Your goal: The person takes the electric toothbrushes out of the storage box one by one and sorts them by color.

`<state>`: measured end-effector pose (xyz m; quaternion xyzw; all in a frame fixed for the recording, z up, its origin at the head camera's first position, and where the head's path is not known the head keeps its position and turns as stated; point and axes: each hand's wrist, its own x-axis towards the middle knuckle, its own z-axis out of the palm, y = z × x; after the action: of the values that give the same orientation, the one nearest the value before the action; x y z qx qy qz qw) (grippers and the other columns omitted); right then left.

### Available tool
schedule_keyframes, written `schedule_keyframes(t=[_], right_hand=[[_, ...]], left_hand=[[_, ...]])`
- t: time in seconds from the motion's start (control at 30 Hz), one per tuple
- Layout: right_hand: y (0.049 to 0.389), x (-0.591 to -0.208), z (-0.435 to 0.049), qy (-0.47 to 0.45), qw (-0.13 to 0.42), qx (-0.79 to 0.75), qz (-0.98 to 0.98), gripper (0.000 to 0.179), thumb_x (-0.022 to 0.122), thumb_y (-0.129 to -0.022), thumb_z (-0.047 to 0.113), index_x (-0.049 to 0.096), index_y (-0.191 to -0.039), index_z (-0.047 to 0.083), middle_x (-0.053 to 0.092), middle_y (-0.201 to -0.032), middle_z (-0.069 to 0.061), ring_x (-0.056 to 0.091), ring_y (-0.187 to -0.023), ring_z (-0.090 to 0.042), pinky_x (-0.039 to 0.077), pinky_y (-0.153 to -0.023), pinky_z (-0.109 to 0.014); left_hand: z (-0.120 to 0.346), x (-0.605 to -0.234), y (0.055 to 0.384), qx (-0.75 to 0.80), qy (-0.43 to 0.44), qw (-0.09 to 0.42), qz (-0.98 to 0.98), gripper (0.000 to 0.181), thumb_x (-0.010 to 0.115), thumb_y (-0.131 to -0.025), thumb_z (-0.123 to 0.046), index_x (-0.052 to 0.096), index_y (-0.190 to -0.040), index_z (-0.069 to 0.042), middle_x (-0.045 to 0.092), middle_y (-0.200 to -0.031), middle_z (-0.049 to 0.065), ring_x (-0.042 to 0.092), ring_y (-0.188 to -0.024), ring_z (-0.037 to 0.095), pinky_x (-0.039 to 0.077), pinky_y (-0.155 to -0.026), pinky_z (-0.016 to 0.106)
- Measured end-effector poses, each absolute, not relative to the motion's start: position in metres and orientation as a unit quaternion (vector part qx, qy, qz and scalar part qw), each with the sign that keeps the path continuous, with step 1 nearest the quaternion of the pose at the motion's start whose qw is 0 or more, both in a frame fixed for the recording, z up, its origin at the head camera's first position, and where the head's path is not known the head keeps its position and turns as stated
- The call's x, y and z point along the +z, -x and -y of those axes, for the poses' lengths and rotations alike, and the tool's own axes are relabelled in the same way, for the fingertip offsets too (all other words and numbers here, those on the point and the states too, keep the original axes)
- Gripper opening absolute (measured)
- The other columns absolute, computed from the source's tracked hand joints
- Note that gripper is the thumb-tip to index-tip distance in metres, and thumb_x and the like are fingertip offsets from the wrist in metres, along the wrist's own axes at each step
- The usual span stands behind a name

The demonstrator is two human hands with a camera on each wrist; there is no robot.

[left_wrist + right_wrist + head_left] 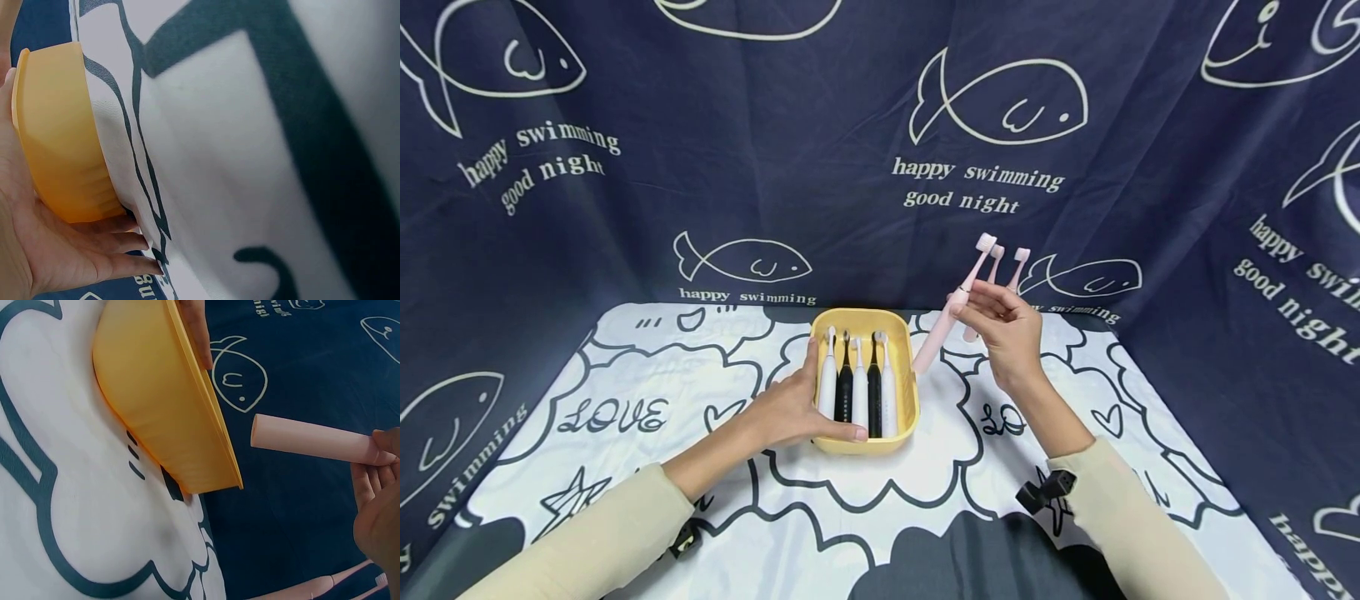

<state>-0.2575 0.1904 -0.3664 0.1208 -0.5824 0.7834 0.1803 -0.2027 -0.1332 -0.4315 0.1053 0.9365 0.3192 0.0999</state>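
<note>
A pink electric toothbrush [934,340] is held tilted between the thumb and fingers of my right hand [1011,333], its lower end by the right rim of a yellow plastic bin [865,446]. In the right wrist view, that handle [312,437] hangs apart from the bin wall. Two more pink toothbrushes [1018,267] are upright behind the right hand, partly hidden by it. My left hand [793,408] grips the bin's left side, thumb along the near rim. Inside the bin, white toothbrushes [827,383] and black toothbrushes [844,392] lie side by side, heads pointing away.
A white cloth with black drawings [625,367] covers the table. Dark blue fabric [820,167] printed with fish hangs close behind the bin and along both sides.
</note>
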Motion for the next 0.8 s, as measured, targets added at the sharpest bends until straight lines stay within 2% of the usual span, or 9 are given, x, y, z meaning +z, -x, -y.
schedule_keyframes(t=[0.57,0.8], right_hand=[[0.262,-0.377,-0.212,-0.103,0.209,0.751,0.618,0.045,0.076,-0.086,-0.031,0.082,-0.115,0.002,0.085,-0.1,0.005,0.082,-0.093,-0.007,0.065,-0.088,-0.022],[0.265,-0.384,-0.224,-0.082,0.209,0.751,0.621,0.042,0.076,-0.087,-0.031,0.074,-0.126,-0.014,0.084,-0.1,0.006,0.082,-0.094,-0.007,0.065,-0.088,-0.02]], left_hand=[[0.133,-0.431,0.202,0.319,-0.099,0.109,-0.936,0.18,0.089,-0.059,-0.097,-0.018,-0.18,-0.019,0.037,-0.181,0.026,0.058,-0.153,0.043,0.052,-0.12,0.06],[0.132,-0.43,0.201,0.32,-0.105,0.104,-0.936,0.18,0.09,-0.059,-0.096,-0.018,-0.181,-0.02,0.038,-0.181,0.025,0.06,-0.15,0.041,0.052,-0.119,0.059]])
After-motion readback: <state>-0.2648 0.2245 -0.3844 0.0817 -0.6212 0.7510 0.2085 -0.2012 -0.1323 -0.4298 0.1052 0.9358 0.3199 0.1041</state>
